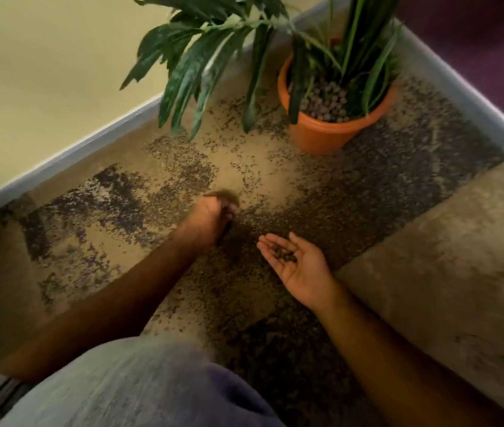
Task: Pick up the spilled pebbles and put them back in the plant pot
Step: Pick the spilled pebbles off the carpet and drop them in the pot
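An orange plant pot [327,135] stands on the speckled floor at the back right, filled with greyish pebbles [326,101] around long green leaves. My right hand [301,266] lies palm up in the middle of the view, cupping several small dark pebbles [284,255]. My left hand [215,215] is down at the floor to the left of it, fingers bunched and blurred by motion. Whether it holds anything is hidden. Loose pebbles on the floor are hard to tell from the floor's dark speckles.
A pale wall with a grey skirting board [68,158] runs along the left. A raised beige step [448,257] lies at the right. Big leaves [195,66] hang over the floor left of the pot. My knee in grey cloth [139,386] fills the bottom.
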